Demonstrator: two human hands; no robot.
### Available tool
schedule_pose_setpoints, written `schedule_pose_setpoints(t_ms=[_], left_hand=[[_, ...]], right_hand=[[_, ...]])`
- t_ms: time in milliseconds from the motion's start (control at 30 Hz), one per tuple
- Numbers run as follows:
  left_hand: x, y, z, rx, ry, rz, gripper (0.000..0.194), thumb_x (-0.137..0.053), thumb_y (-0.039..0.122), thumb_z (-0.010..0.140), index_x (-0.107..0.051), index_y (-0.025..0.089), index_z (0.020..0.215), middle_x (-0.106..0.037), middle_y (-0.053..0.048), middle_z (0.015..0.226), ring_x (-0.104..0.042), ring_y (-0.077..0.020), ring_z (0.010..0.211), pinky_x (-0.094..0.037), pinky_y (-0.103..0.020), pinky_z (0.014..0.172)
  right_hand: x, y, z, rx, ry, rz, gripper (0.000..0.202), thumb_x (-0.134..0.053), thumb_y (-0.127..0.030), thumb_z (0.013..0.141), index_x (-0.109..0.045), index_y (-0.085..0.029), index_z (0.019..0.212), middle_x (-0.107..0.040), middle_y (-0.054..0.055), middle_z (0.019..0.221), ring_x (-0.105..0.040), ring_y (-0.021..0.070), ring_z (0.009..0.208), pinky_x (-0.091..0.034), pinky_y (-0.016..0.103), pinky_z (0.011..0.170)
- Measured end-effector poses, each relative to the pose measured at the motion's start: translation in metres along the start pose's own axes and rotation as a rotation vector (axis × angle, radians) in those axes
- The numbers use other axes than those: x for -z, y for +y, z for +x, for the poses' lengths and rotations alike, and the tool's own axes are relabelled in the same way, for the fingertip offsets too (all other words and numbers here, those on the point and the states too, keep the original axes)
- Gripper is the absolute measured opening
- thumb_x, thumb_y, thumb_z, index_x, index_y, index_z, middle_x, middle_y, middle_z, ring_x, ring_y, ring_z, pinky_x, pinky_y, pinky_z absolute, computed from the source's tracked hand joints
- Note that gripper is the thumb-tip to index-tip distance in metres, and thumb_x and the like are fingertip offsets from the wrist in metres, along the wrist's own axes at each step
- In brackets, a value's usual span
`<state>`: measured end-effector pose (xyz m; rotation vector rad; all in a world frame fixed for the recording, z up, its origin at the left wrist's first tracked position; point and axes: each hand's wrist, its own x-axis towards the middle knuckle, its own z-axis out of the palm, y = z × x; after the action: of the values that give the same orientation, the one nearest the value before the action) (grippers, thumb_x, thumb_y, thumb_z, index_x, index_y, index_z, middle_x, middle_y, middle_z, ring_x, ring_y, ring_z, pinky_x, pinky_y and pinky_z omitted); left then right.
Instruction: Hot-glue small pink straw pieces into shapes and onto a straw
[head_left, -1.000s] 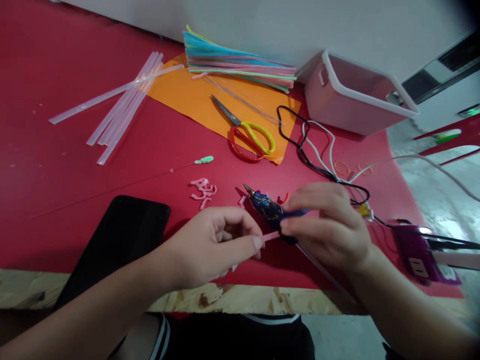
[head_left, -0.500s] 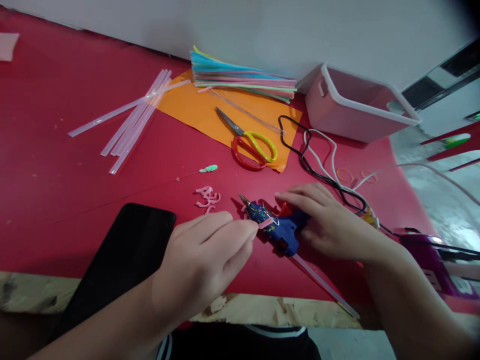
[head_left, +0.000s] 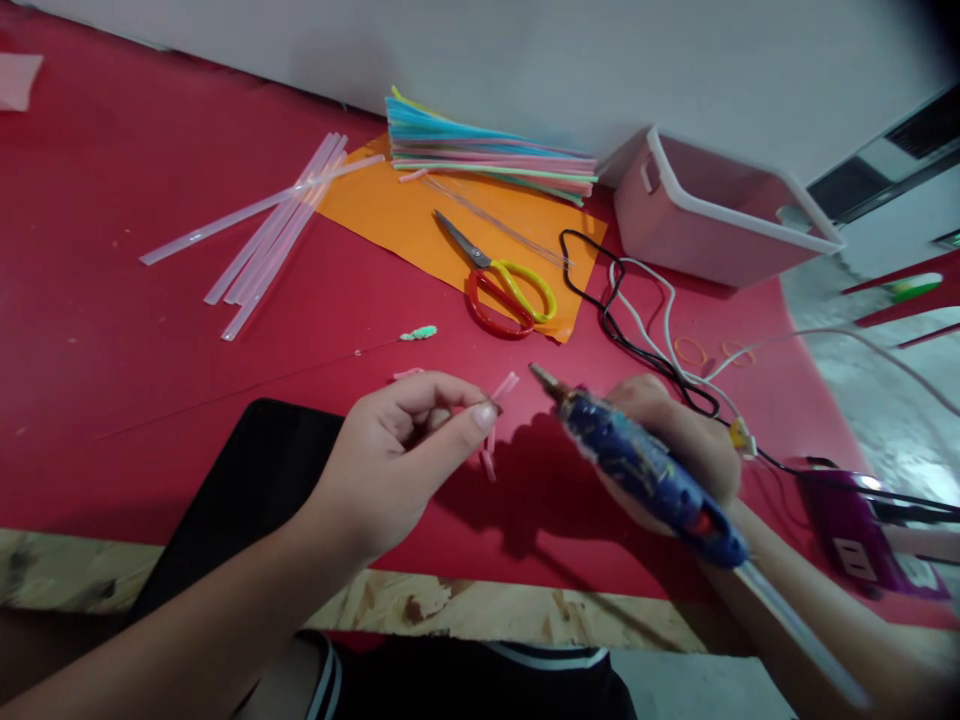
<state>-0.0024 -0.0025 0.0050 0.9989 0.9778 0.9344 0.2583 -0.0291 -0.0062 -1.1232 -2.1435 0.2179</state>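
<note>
At our left, a dark phone (head_left: pixel 247 490) lies below some crossed translucent sticks (head_left: pixel 274 235), and beside it our left hand (head_left: pixel 397 460) pinches a small pink strip (head_left: pixel 509 383) between thumb and fingers over the red tabletop (head_left: pixel 112 340). Beyond the strip we have scissors (head_left: pixel 478 258) lying partly on orange paper (head_left: pixel 397 220); next, our right hand (head_left: pixel 686 440) wraps around a blue glue gun (head_left: pixel 637 455), its tip near the strip but apart, with a purple socket block (head_left: pixel 836 505) farther right.
</note>
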Motion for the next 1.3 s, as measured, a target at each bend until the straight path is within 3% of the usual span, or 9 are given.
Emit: schedule_pose_setpoints(t_ms=[133,333,667,1300], left_hand=[[-0.0025,0.002,0.0005,-0.004,-0.051,-0.066,0.005,-0.074,0.017,0.083,-0.074,0.019,0.078,-0.066,0.005,0.063,-0.048,-0.0022,0.05,-0.038,-0.012,0.049],[-0.0024,0.0009,-0.0009,-0.025,-0.015,-0.048,0.005,-0.075,0.016,0.083,-0.074,0.019,0.08,-0.062,0.007,0.061,-0.049,-0.0014,0.049,-0.039,-0.01,0.049],[-0.0033,0.0031,-0.001,-0.032,-0.005,0.001,0.006,-0.075,0.015,0.08,-0.071,0.017,0.077,-0.06,0.007,0.058,-0.047,-0.0032,0.048,-0.038,-0.013,0.047],[-0.0025,0.0039,-0.0029,-0.038,-0.029,0.01,0.006,-0.073,0.016,0.083,-0.071,0.018,0.077,-0.06,0.007,0.057,-0.049,-0.0035,0.049,-0.04,-0.013,0.049]], right_hand=[[-0.0057,-0.0021,0.0075,0.152,-0.019,0.085,0.006,-0.054,-0.023,0.094,-0.059,-0.02,0.096,-0.061,0.001,0.071,-0.059,0.0164,0.061,-0.046,0.037,0.068],[-0.0071,0.0016,0.0076,0.172,-0.064,0.082,0.013,-0.058,-0.03,0.093,-0.06,-0.018,0.099,-0.061,0.002,0.074,-0.06,0.0164,0.064,-0.046,0.037,0.071],[-0.0074,0.0033,0.0054,0.142,-0.074,0.054,0.007,-0.056,-0.027,0.096,-0.058,-0.023,0.101,-0.061,0.001,0.075,-0.06,0.0167,0.065,-0.047,0.037,0.071],[-0.0074,0.002,0.0071,0.154,-0.071,0.047,0.009,-0.054,-0.028,0.097,-0.059,-0.021,0.099,-0.062,0.001,0.075,-0.061,0.0159,0.064,-0.047,0.037,0.071]])
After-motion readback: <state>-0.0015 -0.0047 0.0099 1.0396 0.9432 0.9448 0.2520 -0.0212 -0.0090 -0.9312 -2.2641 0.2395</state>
